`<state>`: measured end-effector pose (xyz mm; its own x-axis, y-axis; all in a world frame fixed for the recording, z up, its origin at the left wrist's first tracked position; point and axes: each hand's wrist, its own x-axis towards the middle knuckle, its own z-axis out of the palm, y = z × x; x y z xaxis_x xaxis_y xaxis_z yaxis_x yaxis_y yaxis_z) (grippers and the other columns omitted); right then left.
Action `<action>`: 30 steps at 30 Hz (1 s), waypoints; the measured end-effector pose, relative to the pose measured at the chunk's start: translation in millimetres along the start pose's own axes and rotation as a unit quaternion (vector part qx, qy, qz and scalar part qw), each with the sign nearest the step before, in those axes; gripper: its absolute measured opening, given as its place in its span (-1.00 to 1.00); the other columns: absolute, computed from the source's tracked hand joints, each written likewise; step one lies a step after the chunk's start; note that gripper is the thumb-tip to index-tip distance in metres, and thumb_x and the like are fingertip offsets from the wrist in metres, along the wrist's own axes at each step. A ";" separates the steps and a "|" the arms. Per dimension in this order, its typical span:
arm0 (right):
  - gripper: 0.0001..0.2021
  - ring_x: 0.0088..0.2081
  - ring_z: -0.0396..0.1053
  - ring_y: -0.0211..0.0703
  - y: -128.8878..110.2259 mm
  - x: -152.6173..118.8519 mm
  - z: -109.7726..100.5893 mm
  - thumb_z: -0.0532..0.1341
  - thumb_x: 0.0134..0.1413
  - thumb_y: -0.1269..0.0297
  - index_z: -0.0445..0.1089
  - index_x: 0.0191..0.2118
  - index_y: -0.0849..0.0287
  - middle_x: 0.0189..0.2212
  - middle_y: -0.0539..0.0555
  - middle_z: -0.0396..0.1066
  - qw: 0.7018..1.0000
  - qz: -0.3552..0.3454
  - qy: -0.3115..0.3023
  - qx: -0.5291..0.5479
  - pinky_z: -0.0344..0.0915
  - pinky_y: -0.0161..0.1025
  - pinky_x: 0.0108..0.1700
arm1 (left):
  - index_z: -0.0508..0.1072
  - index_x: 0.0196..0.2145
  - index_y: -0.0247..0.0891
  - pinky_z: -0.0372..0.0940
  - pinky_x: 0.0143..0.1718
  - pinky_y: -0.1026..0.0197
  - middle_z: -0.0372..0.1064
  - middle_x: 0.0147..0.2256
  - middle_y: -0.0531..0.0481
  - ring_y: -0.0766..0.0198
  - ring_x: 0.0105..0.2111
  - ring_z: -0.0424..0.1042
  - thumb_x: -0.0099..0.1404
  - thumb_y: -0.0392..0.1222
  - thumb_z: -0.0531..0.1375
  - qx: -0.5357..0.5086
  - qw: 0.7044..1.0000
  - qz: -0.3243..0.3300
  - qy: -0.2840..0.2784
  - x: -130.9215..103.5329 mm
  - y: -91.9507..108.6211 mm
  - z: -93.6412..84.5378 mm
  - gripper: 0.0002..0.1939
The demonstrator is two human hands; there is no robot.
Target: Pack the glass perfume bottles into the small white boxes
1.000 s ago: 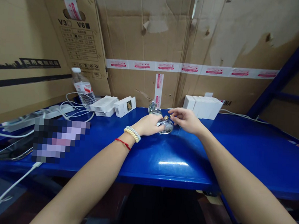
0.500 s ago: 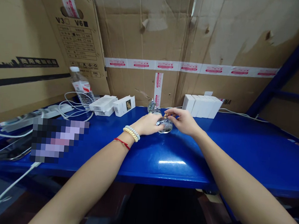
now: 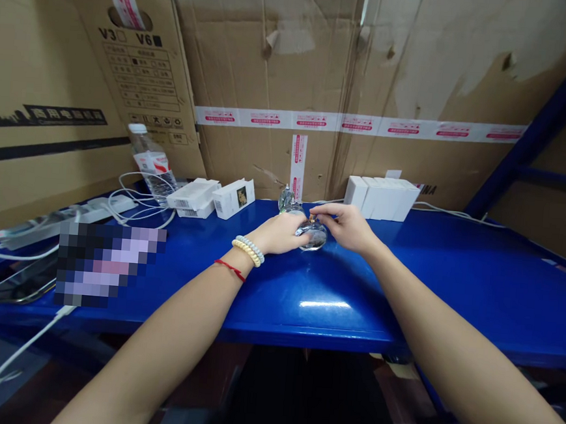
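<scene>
From the head camera, the left hand (image 3: 277, 232) lay palm-down on the blue desk (image 3: 316, 293), toward the middle of its far edge, with its fingers curled round the near-left side of a small clear glass bottle (image 3: 314, 238) and holding it upright. The right hand (image 3: 344, 226) came in from the other side, its thumb and forefinger pinched narrow on the bottle's gold neck (image 3: 312, 219); whether a cap sat between those fingertips could not be told. Judging by that grip, the work on the bottle's top looked to be under way rather than finished, with the bottle standing on the desk and not yet lifted or set aside.

Both forearms stretched straight out from the near edge, meeting at the bottle; the left wrist wore beaded bracelets (image 3: 249, 250) and a red string.

A second glass piece (image 3: 286, 200) stood just behind the left hand. White boxes (image 3: 381, 197) were lined along the far edge to the right, more small cartons (image 3: 210, 197) and a water bottle (image 3: 152, 164) toward the far-left corner, with cables (image 3: 131, 210) beside them.
</scene>
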<state>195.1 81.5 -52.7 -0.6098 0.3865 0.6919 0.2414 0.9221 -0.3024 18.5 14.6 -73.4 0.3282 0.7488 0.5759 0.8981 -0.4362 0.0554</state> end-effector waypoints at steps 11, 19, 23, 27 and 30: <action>-0.78 -0.23 0.41 -0.21 -3.0 -1.4 -0.6 0.18 0.01 0.41 0.49 -0.21 0.26 -0.25 0.11 0.49 0.999 0.012 0.015 0.046 0.32 -0.26 -0.13 | 0.41 -0.18 -0.30 0.25 -0.17 0.14 0.43 -0.18 -0.12 0.11 -0.19 0.42 0.31 -0.05 0.06 -0.006 1.000 0.009 -0.007 0.4 0.2 0.1 -0.71; -0.72 -0.29 0.41 -0.24 6.7 1.2 2.6 0.07 -0.01 0.49 0.49 -0.23 0.27 -0.32 0.09 0.50 0.998 -0.003 0.026 0.056 0.32 -0.27 -0.18 | 0.38 -0.23 -0.30 0.25 -0.22 0.15 0.43 -0.22 -0.09 0.14 -0.23 0.42 0.29 -0.07 0.07 -0.015 1.000 0.008 -0.005 -0.9 2.4 -2.2 -0.75; -0.78 -0.31 0.41 -0.24 4.7 0.8 2.3 0.13 -0.05 0.46 0.50 -0.28 0.26 -0.34 0.07 0.51 0.998 -0.019 0.032 0.054 0.31 -0.27 -0.20 | 0.38 -0.23 -0.30 0.25 -0.20 0.14 0.43 -0.21 -0.09 0.13 -0.21 0.42 0.30 -0.07 0.07 -0.017 1.000 0.004 -0.008 -0.9 2.0 -1.8 -0.75; -0.81 -0.34 0.39 -0.26 2.5 0.1 0.9 0.16 -0.08 0.46 0.49 -0.32 0.26 -0.39 0.06 0.49 0.997 -0.023 0.041 0.055 0.30 -0.29 -0.23 | 0.40 -0.21 -0.30 0.26 -0.19 0.12 0.43 -0.21 -0.10 0.13 -0.21 0.42 0.30 -0.05 0.06 -0.018 1.000 0.001 -0.009 -0.5 0.6 0.0 -0.73; -0.82 -0.31 0.39 -0.24 2.6 -0.3 0.7 0.17 -0.09 0.43 0.49 -0.33 0.25 -0.34 0.08 0.48 0.997 -0.027 0.051 0.046 0.28 -0.31 -0.29 | 0.40 -0.20 -0.30 0.26 -0.17 0.12 0.44 -0.19 -0.10 0.12 -0.19 0.43 0.30 -0.05 0.06 -0.023 1.000 0.002 -0.007 -0.4 -0.3 1.1 -0.73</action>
<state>195.4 83.8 -54.2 -0.5397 0.3402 0.7701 0.1367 0.9380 -0.3186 18.4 15.0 -74.6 0.3366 0.7537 0.5645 0.8824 -0.4618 0.0904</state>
